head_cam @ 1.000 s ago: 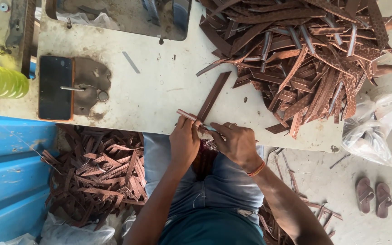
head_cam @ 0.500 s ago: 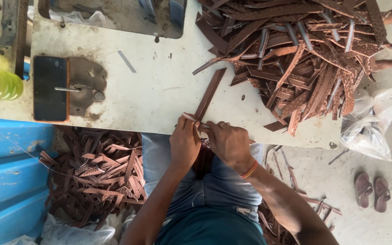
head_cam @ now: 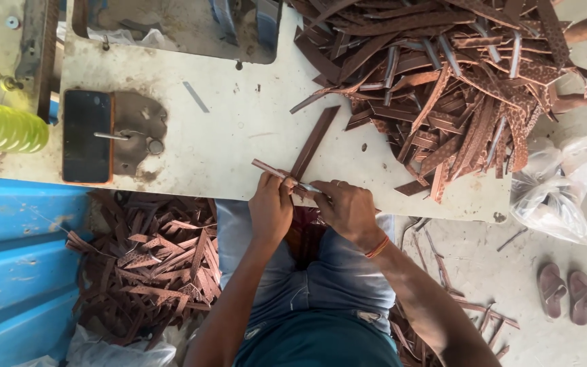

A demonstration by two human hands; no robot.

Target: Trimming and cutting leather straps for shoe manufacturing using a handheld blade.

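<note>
Leather strip (head_cam: pixel 283 175) lies crosswise at the counter (head_cam: pixel 239 129) edge; left hand (head_cam: pixel 270 207) pinches its left part, right hand (head_cam: pixel 349 211) closed on its right end.

Off-white worn bench (head_cam: pixel 239 129): surface stained. Large heap of brown patterned leather strips (head_cam: pixel 456 81) lies up and right of the fingers. Black rectangular phone (head_cam: pixel 86 136) rests well left of the fingers, beside a grey metal plate (head_cam: pixel 137 129). Yellow-green ribbed cylinder (head_cam: pixel 1 126) at far left. Second pile of brown strips (head_cam: pixel 151 265) on the floor, lower left. Clear plastic bag (head_cam: pixel 558 190) and brown sandals (head_cam: pixel 565 292) stand far right.
</note>
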